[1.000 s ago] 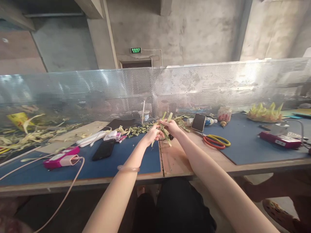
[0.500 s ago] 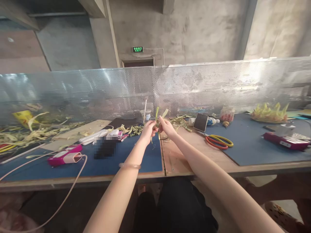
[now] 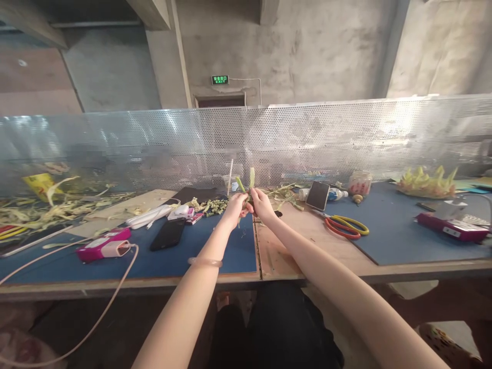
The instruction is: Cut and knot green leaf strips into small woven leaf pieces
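Observation:
Close together over the middle of the table, my left hand [image 3: 235,209] and my right hand [image 3: 262,203] both have their fingers closed on pale green plant-like strips [image 3: 252,177]. Two strip ends stick up above the fingers, one upright and one leaning left. Where the strips meet is hidden by my fingers. Behind my hands stands a clear plastic cup [image 3: 235,183] with a straw. Just left of them lies a pile of small knotted green pieces [image 3: 216,206]. Loose dry strips [image 3: 286,192] lie behind my right hand.
Orange-and-yellow-handled scissors [image 3: 346,226] and a propped phone [image 3: 318,196] are to the right. Leftward lie a black phone [image 3: 168,234], a magenta box [image 3: 103,246] with a cable, and heaped strips [image 3: 34,210]. A perforated metal screen [image 3: 307,138] runs along the back.
The strip ends have shifted: the left one now leans left, and the right one stands more upright. My hands remain together in nearly the same place.

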Available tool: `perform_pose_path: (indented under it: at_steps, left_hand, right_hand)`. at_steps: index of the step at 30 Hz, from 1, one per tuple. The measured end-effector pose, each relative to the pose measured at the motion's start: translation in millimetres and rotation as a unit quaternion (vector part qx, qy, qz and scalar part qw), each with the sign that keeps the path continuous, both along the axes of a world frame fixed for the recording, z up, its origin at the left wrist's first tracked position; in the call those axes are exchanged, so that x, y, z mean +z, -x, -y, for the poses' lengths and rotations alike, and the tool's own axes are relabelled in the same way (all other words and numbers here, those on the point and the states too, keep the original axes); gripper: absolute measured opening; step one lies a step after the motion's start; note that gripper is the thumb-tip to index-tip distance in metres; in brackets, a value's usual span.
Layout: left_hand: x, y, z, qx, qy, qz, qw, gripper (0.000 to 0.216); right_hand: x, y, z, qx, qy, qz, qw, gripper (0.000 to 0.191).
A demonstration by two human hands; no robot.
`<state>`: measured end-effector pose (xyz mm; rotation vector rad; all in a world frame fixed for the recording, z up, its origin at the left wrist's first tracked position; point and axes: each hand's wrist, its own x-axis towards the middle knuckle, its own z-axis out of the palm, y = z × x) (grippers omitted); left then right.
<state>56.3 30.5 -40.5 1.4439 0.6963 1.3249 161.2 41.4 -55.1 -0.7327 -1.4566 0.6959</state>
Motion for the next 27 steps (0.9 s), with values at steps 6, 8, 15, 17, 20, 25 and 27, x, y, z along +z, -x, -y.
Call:
perform_pose_path:
  at_steps: [6, 8, 15, 17, 20, 25, 27]
  left_hand:
    - [-0.6, 3, 1, 0.033, -0.045, -0.018, 0.998, 0.025]
    - [-0.8, 4, 2, 0.039, -0.057, -0.025, 0.997, 0.024]
    - [-0.3, 4, 3, 0.058, -0.074, -0.045, 0.995, 0.022]
    - [0.0, 3, 3, 0.064, -0.075, -0.05, 0.994, 0.023]
    - [-0.5, 2, 3, 0.072, -0.082, -0.058, 0.992, 0.022]
    - [-2.9, 1, 0, 0.09, -0.098, -0.072, 0.988, 0.02]
    - [-3.4, 0, -1, 0.098, -0.104, -0.075, 0.987, 0.02]
  right_hand:
    - [5.3, -4, 2, 0.036, 0.017, -0.02, 0.999, 0.037]
    - [7.7, -5, 3, 0.056, 0.023, -0.027, 0.998, 0.036]
    - [7.5, -6, 4, 0.063, 0.039, -0.068, 0.995, 0.035]
    - [5.8, -5, 1, 0.055, 0.045, -0.077, 0.995, 0.036]
    - [3.4, -5, -2, 0.036, 0.051, -0.083, 0.995, 0.035]
    - [2.1, -4, -6, -0.02, 0.045, -0.097, 0.994, 0.035]
    - [2.7, -4, -6, -0.039, 0.04, -0.098, 0.994, 0.035]
